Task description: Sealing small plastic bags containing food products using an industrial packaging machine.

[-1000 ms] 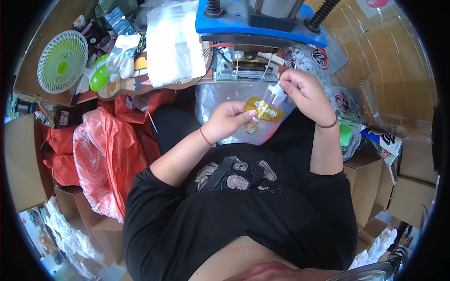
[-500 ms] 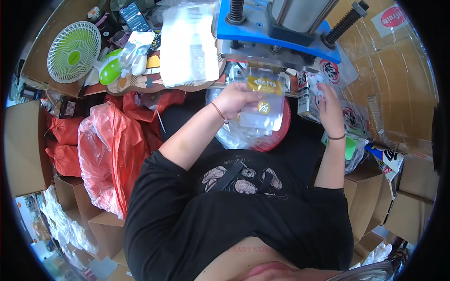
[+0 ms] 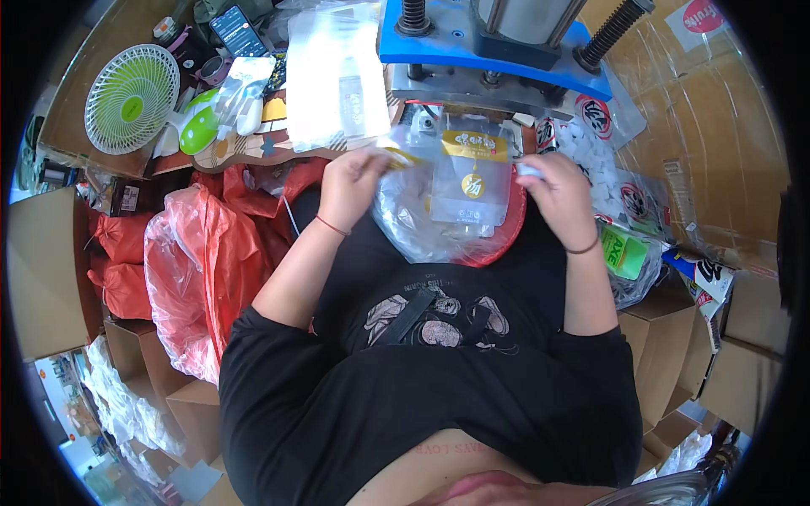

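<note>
My left hand [image 3: 354, 184] is closed, its fingers pinching the edge of a motion-blurred clear plastic pouch [image 3: 411, 154] with a gold band. Beside it, another clear pouch [image 3: 472, 181] with a gold band and a round gold mark lies face up over a red basin [image 3: 511, 226]. Clear plastic [image 3: 403, 221] bulges at the basin's left side. At the pouch's right edge is my right hand [image 3: 561, 196], thumb and fingers closed on a small whitish piece [image 3: 529, 171]; its exact kind is too small to tell.
A press with a blue plate [image 3: 506, 61] stands ahead. Flat pouches [image 3: 333, 84] are stacked at its left, near a fan [image 3: 132, 101] and a phone [image 3: 239, 34]. Small white pieces [image 3: 591, 160] lie at the right. Red bags [image 3: 198, 270] and cardboard boxes [image 3: 654, 354] flank me.
My left hand has moved left with a blurred pouch, away from the pouch over the basin. My right hand, earlier open near the white pieces, has come inward and closed on a small piece.
</note>
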### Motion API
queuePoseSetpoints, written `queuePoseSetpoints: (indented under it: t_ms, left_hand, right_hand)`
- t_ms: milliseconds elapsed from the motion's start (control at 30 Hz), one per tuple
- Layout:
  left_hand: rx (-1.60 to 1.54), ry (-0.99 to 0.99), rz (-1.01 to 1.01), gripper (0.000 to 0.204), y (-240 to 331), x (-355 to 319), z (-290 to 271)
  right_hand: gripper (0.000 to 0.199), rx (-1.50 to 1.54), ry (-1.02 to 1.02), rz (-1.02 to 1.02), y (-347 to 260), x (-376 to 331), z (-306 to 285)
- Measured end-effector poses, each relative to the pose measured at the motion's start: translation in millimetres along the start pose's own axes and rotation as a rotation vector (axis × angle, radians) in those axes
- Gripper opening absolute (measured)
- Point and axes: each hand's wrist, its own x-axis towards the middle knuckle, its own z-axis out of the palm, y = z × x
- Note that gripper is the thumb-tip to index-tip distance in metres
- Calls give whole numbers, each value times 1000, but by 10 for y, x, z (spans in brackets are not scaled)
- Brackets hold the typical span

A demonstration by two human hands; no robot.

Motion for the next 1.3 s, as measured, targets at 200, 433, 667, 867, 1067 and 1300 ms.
queuePoseSetpoints:
  t_ms: [200, 433, 667, 867, 1067, 1300]
  left_hand:
    - [-196, -357, -197, 26, 777, 20, 94]
    - [-1061, -572, -450, 29, 886, -173, 541]
    - [-1180, -751, -593, 25, 800, -1, 669]
    - [-1264, -594, -675, 27, 572, 574, 681]
    - [-344, 43, -449, 45, 393, 642, 348]
    - [-87, 42, -166, 35, -63, 302, -87]
  right_hand:
    - [20, 385, 23, 114, -315, 318, 167]
    - [13, 309, -153, 87, -267, 390, -4]
    - [15, 257, 91, 152, 193, 134, -188]
    - [19, 629, -90, 450, 207, -110, -89]
    - [20, 284, -4, 313, 90, -217, 4]
    - [22, 183, 8, 190, 85, -99, -68]
